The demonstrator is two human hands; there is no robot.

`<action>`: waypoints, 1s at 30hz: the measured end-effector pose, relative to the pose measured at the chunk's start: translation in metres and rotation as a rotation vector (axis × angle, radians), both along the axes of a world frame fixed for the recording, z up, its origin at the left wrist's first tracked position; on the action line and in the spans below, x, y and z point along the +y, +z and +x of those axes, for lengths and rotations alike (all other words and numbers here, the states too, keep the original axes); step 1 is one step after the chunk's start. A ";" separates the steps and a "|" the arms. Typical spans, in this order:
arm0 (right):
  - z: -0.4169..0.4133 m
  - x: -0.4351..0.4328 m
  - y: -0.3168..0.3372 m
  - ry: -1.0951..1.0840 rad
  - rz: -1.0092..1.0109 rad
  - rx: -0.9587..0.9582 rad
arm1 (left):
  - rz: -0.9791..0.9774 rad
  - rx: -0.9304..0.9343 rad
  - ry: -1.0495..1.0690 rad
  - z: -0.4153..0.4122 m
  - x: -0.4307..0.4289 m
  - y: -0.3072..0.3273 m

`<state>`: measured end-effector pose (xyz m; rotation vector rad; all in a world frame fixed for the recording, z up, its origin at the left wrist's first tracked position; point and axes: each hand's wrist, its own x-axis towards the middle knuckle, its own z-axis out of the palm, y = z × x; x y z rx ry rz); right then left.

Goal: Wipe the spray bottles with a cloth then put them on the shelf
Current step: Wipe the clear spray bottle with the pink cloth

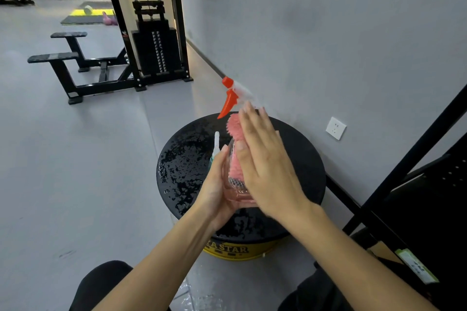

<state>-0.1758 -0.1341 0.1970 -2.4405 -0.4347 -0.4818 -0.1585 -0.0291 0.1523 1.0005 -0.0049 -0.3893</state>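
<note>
The left hand (217, 189) curls round the lower body of a pink bottle (236, 193), holding it tilted above the middle of the wet drum (303, 159), probably so every side can be reached. The right hand (265, 159) lies flat, fingers straight, pressing the cloth (235, 129) against the bottle's side (an open palm covers more surface per stroke). A second bottle (216, 144) stands on the drum just behind the left hand, likely waiting its turn. The shelf (429, 209) is at the right. Count: two bottles, one cloth.

Clear plastic bottle (233, 184), fluffy cloth (234, 129)
</note>
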 end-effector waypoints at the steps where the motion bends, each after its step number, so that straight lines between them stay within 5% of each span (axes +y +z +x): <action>1: -0.007 0.002 -0.005 0.000 -0.025 -0.019 | -0.012 0.007 0.025 0.002 0.001 -0.001; 6: -0.039 0.009 -0.032 0.019 -0.103 -0.078 | -0.120 0.007 0.070 0.004 0.003 0.001; 13: 0.004 -0.001 0.000 0.013 0.074 0.021 | -0.039 0.061 -0.012 -0.002 0.001 -0.004; 22: -0.036 0.011 -0.034 0.004 -0.085 -0.112 | -0.096 0.041 0.080 0.003 0.005 0.006; 30: 0.005 -0.001 -0.003 0.036 0.071 0.039 | -0.040 0.098 0.004 -0.005 0.000 0.001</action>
